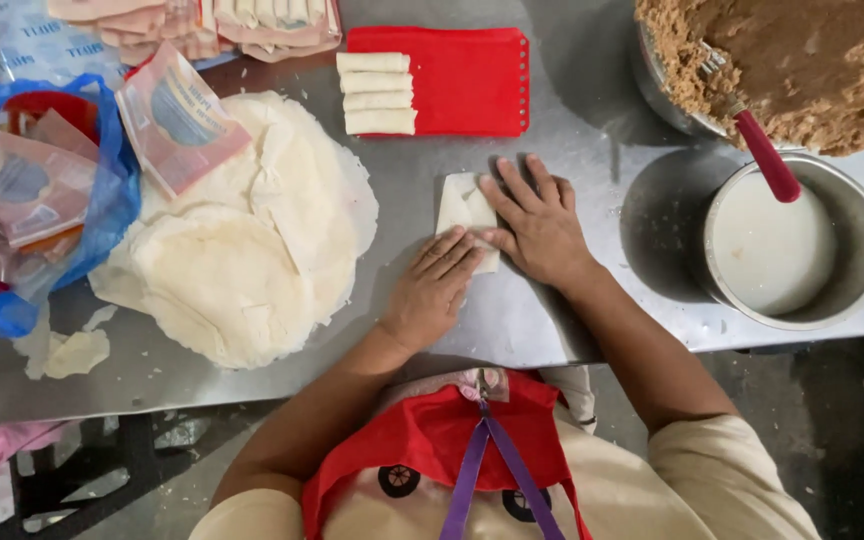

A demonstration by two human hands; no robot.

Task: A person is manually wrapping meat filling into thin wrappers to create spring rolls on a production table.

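head view, centre of the frame: both hands press flat on a half-folded pastry wrapper [465, 208] on the steel tabletop [512, 320], neither grip clenched; the left hand [434, 287] pins the lower edge, the right hand [535, 222] holds the fold, likely so it stays shut. to the left lies a stack of round wrappers [242, 240]. upper centre, four finished rolls [377, 92] line a red tray [462, 80]. at right, one pot of white paste [787, 245] and one bowl of brown filling [802, 60].
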